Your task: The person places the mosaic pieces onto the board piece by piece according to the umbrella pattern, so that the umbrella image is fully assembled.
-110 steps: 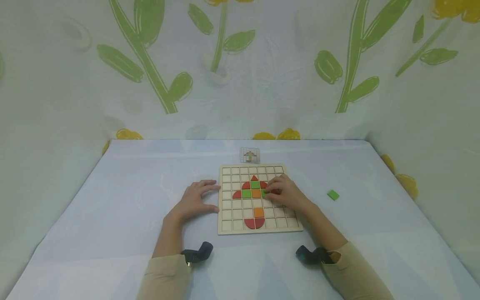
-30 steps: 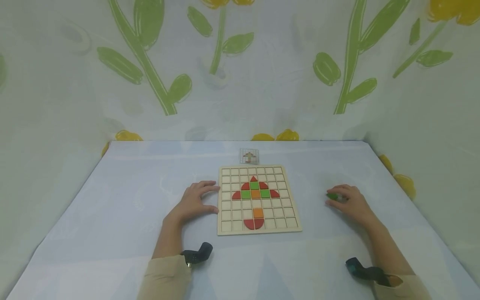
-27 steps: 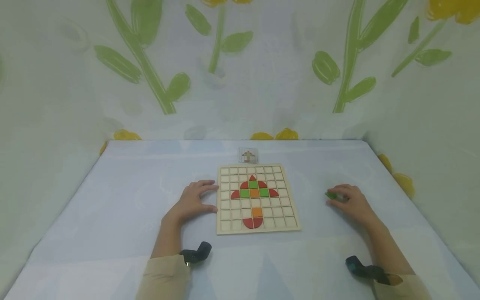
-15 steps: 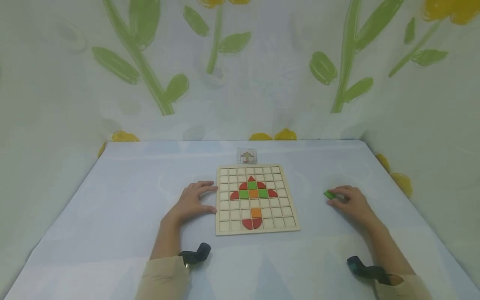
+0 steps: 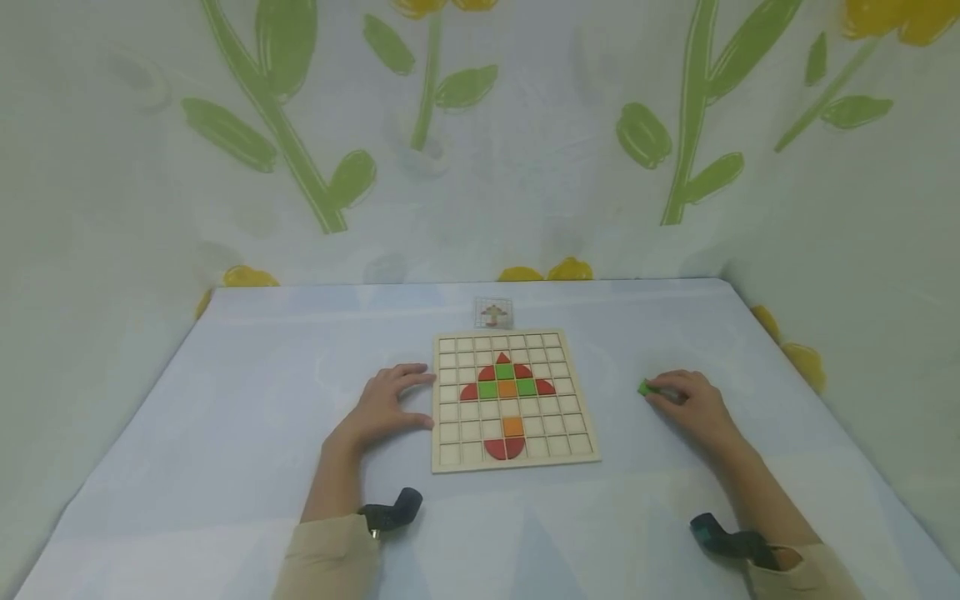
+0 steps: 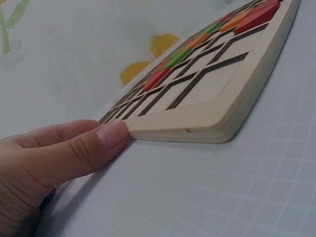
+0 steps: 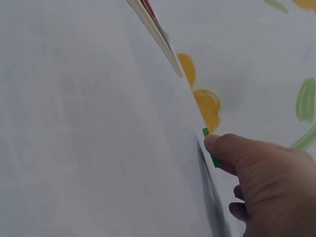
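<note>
A wooden grid board (image 5: pixel 468 464) lies mid-table in the head view. Red, green and orange pieces sit in several of its cells, among them an orange square tile (image 5: pixel 507 388) and a red triangle (image 5: pixel 502 358). My left hand (image 5: pixel 384 403) touches the board's left edge with its thumb and fingertips, spread apart; the left wrist view shows the thumb (image 6: pixel 94 150) against the rim. Right of the board, my right hand (image 5: pixel 692 404) pinches a green square tile (image 5: pixel 644 388) between thumb and fingers. In the right wrist view, the green tile (image 7: pixel 216 161) is seen edge-on above the table.
A small pattern card (image 5: pixel 493 312) with a coloured figure on a grid lies just behind the board. White cloth covers the table (image 5: pixel 247 400). A flower-printed curtain (image 5: pixel 525 167) stands behind and at the sides. Each wrist wears a black camera (image 5: pixel 393 509).
My right hand has left the board, gone right, and picked up the loose green tile. It now shifts slightly left with it. My left hand stays at the board's edge.
</note>
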`<state>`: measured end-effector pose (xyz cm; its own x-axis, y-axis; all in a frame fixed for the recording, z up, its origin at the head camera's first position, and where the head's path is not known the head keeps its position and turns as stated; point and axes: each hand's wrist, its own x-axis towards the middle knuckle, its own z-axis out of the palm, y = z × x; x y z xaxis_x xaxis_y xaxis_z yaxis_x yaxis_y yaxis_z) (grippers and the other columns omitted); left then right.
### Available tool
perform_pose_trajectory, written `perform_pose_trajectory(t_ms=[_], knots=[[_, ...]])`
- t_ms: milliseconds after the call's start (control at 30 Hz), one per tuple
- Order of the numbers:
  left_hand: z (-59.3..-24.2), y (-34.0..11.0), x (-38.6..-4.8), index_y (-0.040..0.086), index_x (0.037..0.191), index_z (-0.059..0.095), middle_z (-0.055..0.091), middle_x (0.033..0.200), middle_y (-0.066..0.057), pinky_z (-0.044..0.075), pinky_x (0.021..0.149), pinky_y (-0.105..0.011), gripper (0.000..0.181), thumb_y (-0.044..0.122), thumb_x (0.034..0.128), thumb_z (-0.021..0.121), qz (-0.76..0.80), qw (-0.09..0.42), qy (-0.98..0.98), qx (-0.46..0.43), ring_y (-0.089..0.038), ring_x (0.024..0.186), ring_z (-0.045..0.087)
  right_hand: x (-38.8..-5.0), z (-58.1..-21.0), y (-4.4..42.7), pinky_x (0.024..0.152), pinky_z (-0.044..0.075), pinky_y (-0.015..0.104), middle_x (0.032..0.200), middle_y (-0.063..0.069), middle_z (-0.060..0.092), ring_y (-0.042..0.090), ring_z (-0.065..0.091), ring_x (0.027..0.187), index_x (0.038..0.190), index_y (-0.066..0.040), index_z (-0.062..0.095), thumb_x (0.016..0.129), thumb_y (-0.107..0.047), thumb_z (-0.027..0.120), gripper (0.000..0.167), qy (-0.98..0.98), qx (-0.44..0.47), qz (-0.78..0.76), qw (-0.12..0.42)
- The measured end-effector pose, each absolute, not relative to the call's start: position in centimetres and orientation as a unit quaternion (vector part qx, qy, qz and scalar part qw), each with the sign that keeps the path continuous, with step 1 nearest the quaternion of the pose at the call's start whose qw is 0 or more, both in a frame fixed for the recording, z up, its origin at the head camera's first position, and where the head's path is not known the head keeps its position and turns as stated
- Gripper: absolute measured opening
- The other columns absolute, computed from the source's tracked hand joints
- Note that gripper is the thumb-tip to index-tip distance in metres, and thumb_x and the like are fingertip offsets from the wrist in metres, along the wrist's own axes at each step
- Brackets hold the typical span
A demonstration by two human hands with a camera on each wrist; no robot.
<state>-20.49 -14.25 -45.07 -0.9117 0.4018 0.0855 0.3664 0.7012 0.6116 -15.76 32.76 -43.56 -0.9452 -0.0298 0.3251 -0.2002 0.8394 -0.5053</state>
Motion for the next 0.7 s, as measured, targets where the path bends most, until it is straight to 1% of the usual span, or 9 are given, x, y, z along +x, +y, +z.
perform_pose_trajectory(t_ms=[133,200,267,367,567,700], knots=[[-45.0,-14.3,-20.6,0.020,0.130,0.058,0.045,0.143,-0.003,0.028,0.105,-0.052,0.072,0.045,0.0664,0.081,0.325,0.028,0.923,0.203,-0.028,0.131,0.036,-15.8,-43.5,32.2,0.070,0.038,0.015,0.099,0.012,0.069,0.005,0.046,0.084,0.092,-0.004,0.073,0.075,-0.002,0.075,0.018,-0.938,0.091,0.277,0.185],[-45.0,-14.3,-20.6,0.021,0.130,0.058,0.045,0.143,-0.003,0.028,0.105,-0.051,0.072,0.045,0.0664,0.081,0.324,0.028,0.924,0.201,-0.027,0.131,0.036,-15.8,-43.4,31.8,0.073,0.040,0.017,0.100,0.012,0.069,0.003,0.046,0.085,0.092,-0.004,0.073,0.075,-0.002,0.075,0.018,-0.936,0.099,0.279,0.188],[-45.1,-14.2,-20.6,0.021,0.130,0.058,0.045,0.144,-0.003,0.028,0.105,-0.052,0.072,0.046,0.0667,0.081,0.325,0.029,0.924,0.201,-0.028,0.131,0.036,-15.8,-43.1,31.4,0.076,0.043,0.023,0.100,0.012,0.068,0.004,0.046,0.088,0.092,-0.005,0.073,0.075,-0.002,0.075,0.017,-0.937,0.101,0.278,0.186],[-45.1,-14.2,-20.5,0.021,0.131,0.058,0.044,0.144,-0.003,0.028,0.106,-0.052,0.072,0.046,0.0669,0.080,0.326,0.031,0.924,0.197,-0.028,0.132,0.036,-15.8,-42.9,30.9,0.077,0.046,0.034,0.101,0.012,0.068,0.009,0.048,0.091,0.092,-0.005,0.073,0.076,-0.002,0.074,0.016,-0.938,0.103,0.277,0.179],[-45.1,-14.3,-20.2,0.020,0.130,0.058,0.045,0.144,-0.004,0.029,0.106,-0.053,0.071,0.045,0.0672,0.081,0.328,0.029,0.924,0.193,-0.029,0.131,0.037,-16.0,-42.7,29.9,0.076,0.047,0.037,0.101,0.011,0.068,0.014,0.050,0.090,0.092,-0.005,0.073,0.076,-0.002,0.074,0.016,-0.939,0.113,0.277,0.168],[-45.2,-14.2,-20.2,0.021,0.130,0.058,0.044,0.144,-0.003,0.028,0.106,-0.052,0.071,0.046,0.0673,0.080,0.333,0.031,0.922,0.195,-0.028,0.132,0.036,-16.1,-42.8,29.3,0.076,0.047,0.041,0.101,0.010,0.068,0.020,0.052,0.092,0.092,-0.006,0.073,0.075,-0.001,0.075,0.017,-0.939,0.117,0.276,0.166]])
